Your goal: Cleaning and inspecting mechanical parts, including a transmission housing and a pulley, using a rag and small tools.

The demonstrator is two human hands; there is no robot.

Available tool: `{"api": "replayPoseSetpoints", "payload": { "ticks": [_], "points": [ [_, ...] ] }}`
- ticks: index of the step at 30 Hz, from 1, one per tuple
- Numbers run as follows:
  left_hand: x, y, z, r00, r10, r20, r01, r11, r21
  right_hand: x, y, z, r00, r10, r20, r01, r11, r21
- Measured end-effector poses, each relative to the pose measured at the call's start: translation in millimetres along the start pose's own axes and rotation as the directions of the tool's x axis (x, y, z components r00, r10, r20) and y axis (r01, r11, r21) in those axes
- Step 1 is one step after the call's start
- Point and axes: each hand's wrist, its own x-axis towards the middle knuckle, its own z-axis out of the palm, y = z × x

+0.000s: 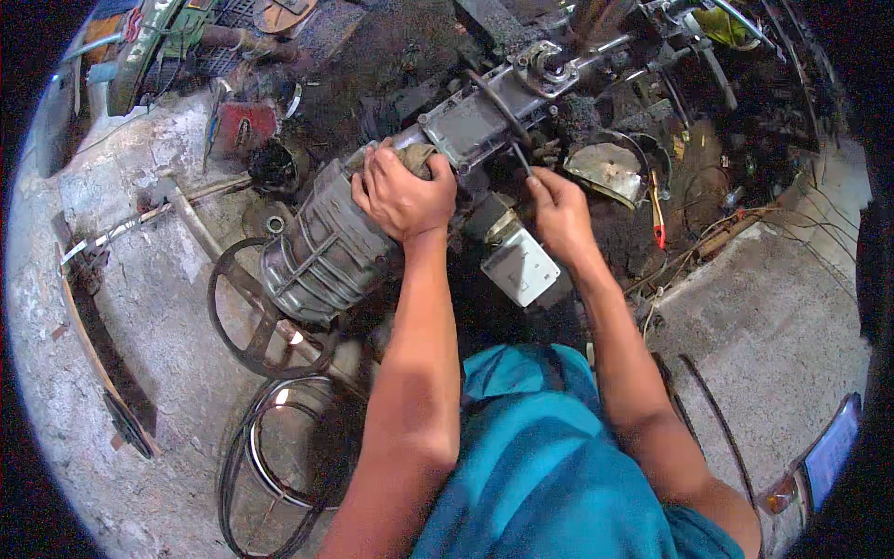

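A grey metal gearbox (326, 244) with a ribbed, bell-shaped housing lies slantwise in front of me, its narrower end reaching up to the right. On its middle rests my left hand (405, 194), fingers curled over a crumpled brown rag (418, 160) pressed against the casing. My right hand (562, 216) is closed round a thin metal rod (521, 158), whose far end meets the gearbox's right side by a dark ring (498, 107). Whether the rod has a handle is hidden by my fingers. Below, between my forearms, sits a white box-like container (521, 268).
Left of the gearbox lie a dark spoked wheel (216, 307) and several metal and black rings (251, 447). A red container (244, 126) stands at the upper left. To the right are a cut metal pan (603, 170), a red-handled brush (658, 233) and loose wires (819, 200).
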Motion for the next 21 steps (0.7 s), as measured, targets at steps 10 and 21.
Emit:
{"api": "replayPoseSetpoints", "payload": {
  "ticks": [10, 21],
  "points": [
    [-0.1, -2.8, 1.2, 1.0, 0.004, -0.017, -0.004, 1.0, 0.003, -17.6, -9.7, 7.0, 0.994, 0.032, 0.105, -0.033, 0.999, 0.01],
    [1.0, 0.0, 5.4, 1.0, 0.0, -0.018, 0.0, 1.0, -0.006, -6.8, -23.8, -1.3, 0.999, 0.032, 0.028, -0.031, 0.999, -0.044]
  ]
}}
